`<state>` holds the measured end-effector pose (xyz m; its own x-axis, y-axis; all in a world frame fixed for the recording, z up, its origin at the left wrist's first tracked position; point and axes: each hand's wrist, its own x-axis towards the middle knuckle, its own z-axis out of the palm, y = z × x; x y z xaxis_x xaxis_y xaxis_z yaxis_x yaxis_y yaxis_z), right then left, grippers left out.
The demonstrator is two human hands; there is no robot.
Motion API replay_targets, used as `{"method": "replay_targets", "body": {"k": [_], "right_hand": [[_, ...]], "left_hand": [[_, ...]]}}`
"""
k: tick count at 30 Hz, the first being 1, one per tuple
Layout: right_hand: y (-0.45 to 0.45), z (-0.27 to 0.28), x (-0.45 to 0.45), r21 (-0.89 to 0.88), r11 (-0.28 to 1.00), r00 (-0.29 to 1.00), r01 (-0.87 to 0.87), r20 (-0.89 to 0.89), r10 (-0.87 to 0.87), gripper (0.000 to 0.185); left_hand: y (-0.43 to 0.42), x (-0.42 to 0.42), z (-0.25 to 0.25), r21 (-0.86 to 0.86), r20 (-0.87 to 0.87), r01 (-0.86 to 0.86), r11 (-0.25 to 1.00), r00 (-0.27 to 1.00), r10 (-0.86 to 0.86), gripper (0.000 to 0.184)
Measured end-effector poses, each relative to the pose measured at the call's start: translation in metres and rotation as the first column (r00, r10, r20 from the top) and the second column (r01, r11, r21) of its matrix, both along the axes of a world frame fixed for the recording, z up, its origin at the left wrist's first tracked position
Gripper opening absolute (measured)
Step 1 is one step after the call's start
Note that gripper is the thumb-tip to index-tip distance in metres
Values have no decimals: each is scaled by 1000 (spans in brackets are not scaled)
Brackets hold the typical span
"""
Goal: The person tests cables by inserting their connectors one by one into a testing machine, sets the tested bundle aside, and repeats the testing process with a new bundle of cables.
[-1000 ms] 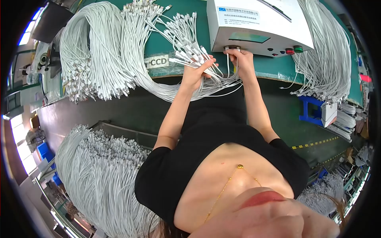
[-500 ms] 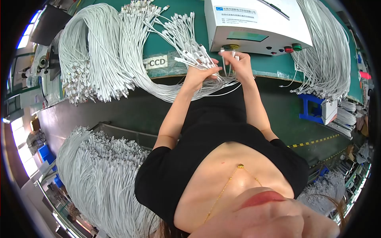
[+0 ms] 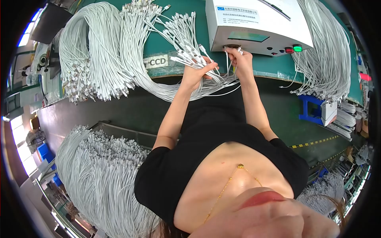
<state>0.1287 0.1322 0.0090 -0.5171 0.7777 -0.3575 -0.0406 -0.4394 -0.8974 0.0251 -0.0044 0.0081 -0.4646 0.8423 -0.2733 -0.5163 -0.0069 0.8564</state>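
My left hand (image 3: 195, 75) is closed around a bundle of white USB cables (image 3: 190, 55), whose plugs fan out above the fingers. At the front of a white tester box (image 3: 246, 37), my right hand (image 3: 241, 61) pinches the end of a white USB cable (image 3: 228, 61). Its fingertips are up against the round socket (image 3: 233, 46) under the screen, and they partly hide the plug, so I cannot tell how far in it sits. On the box, a green button (image 3: 297, 48) glows beside a red button (image 3: 289, 50).
Thick hanks of white cables (image 3: 97, 43) lie on the green table (image 3: 182, 16) to the left, and another hank (image 3: 325, 51) hangs at the right. A CCD label (image 3: 157, 62) is on the table edge. Behind me at left stands a large cable pile (image 3: 103, 178); a blue stool (image 3: 309, 109) is right.
My right hand has moved up to the socket with the cable end. The green button has lit up brightly. My left hand keeps the bundle, its plugs shifted slightly.
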Motion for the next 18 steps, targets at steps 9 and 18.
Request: {"method": "replay_targets", "body": {"k": [9, 18], "right_hand": [[-23, 23, 2, 299, 929, 974, -217, 4, 226, 19], [-5, -4, 11, 90, 995, 999, -36, 7, 35, 12]], "left_hand": [[2, 6, 3, -66, -107, 135, 989, 984, -142, 16], [-7, -2, 4, -325, -357, 4, 946, 925, -126, 13]]}}
